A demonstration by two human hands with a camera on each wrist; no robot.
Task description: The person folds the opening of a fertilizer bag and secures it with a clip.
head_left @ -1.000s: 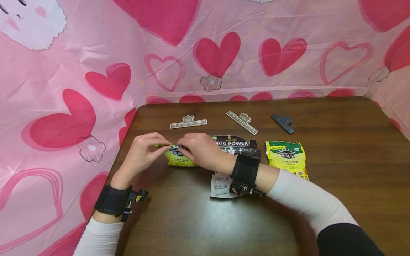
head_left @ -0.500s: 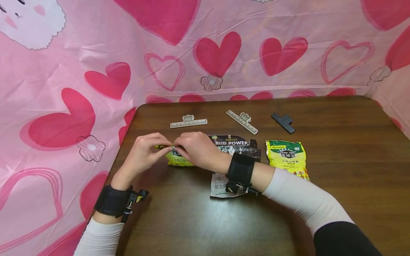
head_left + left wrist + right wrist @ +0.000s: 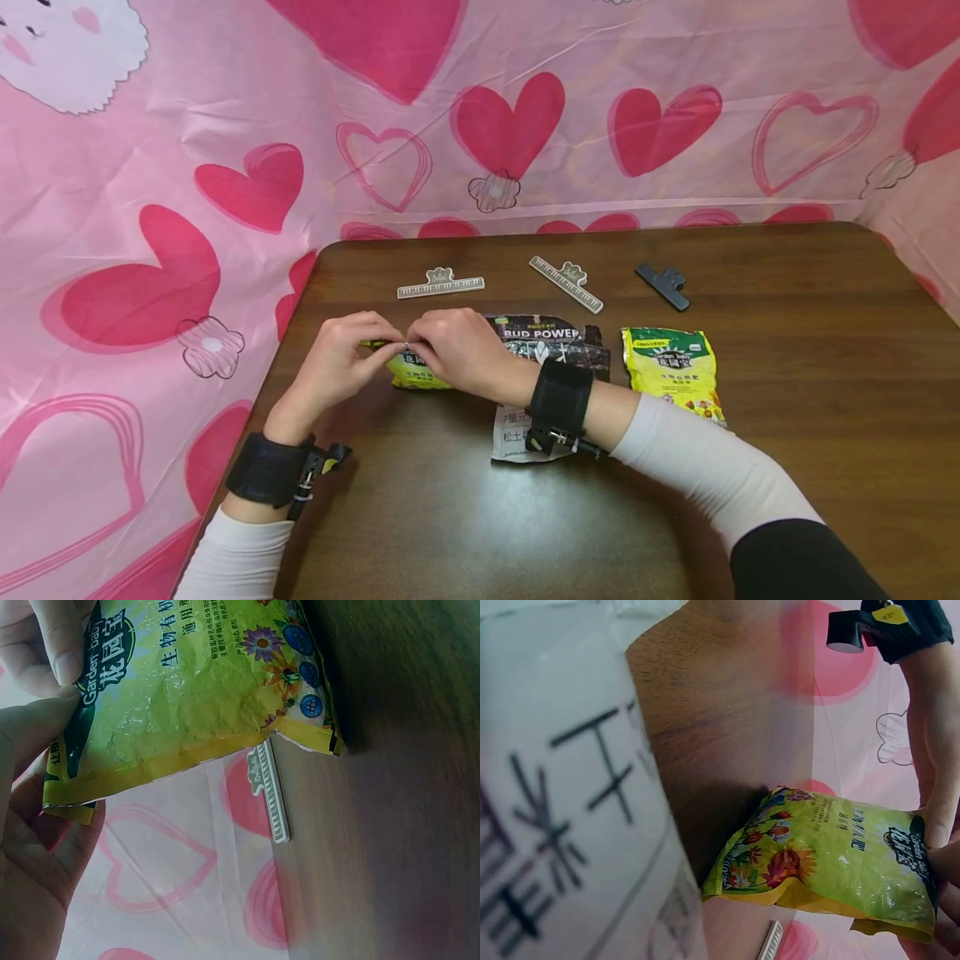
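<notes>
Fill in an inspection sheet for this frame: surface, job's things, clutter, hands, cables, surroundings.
Surface: dark wooden table.
Job's things: yellow-green bag, its top edge held, its bottom on the table.
Clutter: black bag, second yellow bag, two pale clips, black clip.
Hands: left hand and right hand both pinch the bag's top edge.
Cables: nothing seen.
Surroundings: pink heart-print cloth behind and beside the table.

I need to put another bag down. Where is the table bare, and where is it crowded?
Bare wood lies on the table right of the right-hand yellow bag, and along the near edge below the dark bag. It is crowded mid-left, where both hands pinch the other yellow bag, and along the far row of three clips.
</notes>
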